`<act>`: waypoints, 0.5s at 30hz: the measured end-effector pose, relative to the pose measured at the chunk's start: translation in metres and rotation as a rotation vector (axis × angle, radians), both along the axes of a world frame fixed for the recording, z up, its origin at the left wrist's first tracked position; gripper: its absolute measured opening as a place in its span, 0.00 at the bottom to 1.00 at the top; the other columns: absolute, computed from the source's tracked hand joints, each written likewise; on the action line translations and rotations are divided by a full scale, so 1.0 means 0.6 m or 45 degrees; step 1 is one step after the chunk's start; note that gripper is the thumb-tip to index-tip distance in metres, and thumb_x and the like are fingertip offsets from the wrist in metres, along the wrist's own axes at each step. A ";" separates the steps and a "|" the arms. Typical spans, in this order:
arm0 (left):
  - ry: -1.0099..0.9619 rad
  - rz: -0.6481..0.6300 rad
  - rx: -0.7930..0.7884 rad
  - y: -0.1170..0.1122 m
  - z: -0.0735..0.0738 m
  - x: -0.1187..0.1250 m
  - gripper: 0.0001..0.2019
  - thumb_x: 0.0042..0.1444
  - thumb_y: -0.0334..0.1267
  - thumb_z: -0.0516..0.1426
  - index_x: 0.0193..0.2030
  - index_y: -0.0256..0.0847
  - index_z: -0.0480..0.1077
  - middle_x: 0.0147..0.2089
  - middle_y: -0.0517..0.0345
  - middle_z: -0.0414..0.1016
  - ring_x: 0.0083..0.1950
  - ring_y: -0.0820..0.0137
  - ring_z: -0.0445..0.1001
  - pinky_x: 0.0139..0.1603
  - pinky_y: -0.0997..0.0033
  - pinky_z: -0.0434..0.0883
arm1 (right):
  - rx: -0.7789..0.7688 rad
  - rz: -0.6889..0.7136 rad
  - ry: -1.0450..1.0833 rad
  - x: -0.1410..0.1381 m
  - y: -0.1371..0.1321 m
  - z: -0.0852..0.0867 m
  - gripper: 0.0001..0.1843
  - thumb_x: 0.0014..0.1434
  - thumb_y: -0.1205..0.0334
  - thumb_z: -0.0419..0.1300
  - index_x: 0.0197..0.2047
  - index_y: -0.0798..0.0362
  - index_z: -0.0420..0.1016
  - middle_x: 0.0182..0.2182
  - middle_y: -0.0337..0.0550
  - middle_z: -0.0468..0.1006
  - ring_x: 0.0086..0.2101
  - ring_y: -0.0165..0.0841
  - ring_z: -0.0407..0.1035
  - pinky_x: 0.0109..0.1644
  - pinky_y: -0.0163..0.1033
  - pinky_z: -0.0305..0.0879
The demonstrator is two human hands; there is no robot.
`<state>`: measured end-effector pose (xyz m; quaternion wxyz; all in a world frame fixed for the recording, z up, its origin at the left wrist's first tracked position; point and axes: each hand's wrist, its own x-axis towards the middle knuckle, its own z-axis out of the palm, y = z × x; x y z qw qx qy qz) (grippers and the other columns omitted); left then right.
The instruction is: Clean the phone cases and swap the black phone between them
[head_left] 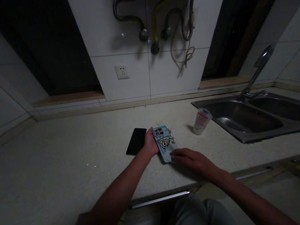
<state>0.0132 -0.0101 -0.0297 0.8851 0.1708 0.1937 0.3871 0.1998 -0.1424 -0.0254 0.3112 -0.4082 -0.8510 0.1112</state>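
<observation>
My left hand (150, 142) is wrapped round a light-blue phone case (162, 136) with a cartoon figure and dark round camera openings; whether a phone sits inside it I cannot tell. Against the lower part of the case my right hand (189, 159) pinches a white wipe or tissue (169, 152). Just left of my left hand, a black phone-like slab (136, 140) lies flat on the counter, its dark face up.
A clear plastic cup (202, 121) with red print stands on the counter (89, 148) to the right. Beyond it is a steel double sink (239, 137) with a faucet (259, 69). Pipes (153, 25) and a socket (122, 72) are on the tiled wall.
</observation>
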 end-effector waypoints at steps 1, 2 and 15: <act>-0.015 0.004 0.002 0.000 0.000 0.000 0.29 0.64 0.48 0.44 0.56 0.23 0.70 0.42 0.31 0.80 0.40 0.48 0.80 0.45 0.47 0.72 | -0.066 -0.069 0.034 0.003 0.003 0.000 0.15 0.69 0.58 0.53 0.55 0.48 0.76 0.47 0.47 0.82 0.44 0.37 0.79 0.48 0.41 0.78; -0.026 0.007 0.002 0.000 -0.001 0.000 0.29 0.63 0.47 0.45 0.56 0.23 0.70 0.42 0.31 0.80 0.41 0.48 0.80 0.46 0.46 0.72 | -0.099 -0.111 0.068 0.005 0.006 -0.002 0.15 0.69 0.56 0.54 0.52 0.48 0.77 0.45 0.47 0.82 0.42 0.37 0.79 0.47 0.41 0.78; 0.018 0.061 -0.121 0.002 -0.007 0.015 0.19 0.65 0.44 0.48 0.50 0.34 0.73 0.46 0.38 0.80 0.47 0.50 0.80 0.52 0.43 0.71 | -0.321 -0.467 0.656 -0.007 0.070 -0.025 0.16 0.60 0.49 0.61 0.37 0.54 0.81 0.34 0.47 0.83 0.35 0.39 0.76 0.41 0.44 0.74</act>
